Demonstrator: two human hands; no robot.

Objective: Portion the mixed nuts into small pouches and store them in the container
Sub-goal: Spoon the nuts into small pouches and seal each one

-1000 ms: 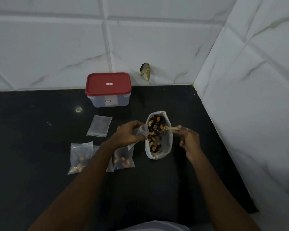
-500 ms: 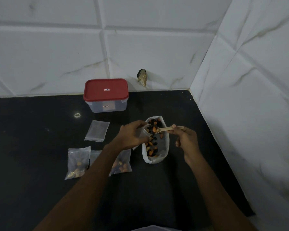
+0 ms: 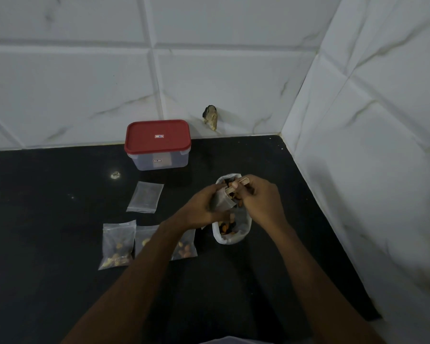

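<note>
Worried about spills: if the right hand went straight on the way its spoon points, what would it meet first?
Probably the small pouch that the left hand holds; the spoon in the right hand sits at its mouth, though depth is unclear.

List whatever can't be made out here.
Head view only.
1. Fill of the pouch in the left hand: fingers and dim light hide it.
2. Bowl of the spoon: hidden behind the pouch and right hand.
3. The middle filled pouch: the left forearm covers its lower part.
4. Contents of the container: lid and cloudy wall hide them; labels too small.
</note>
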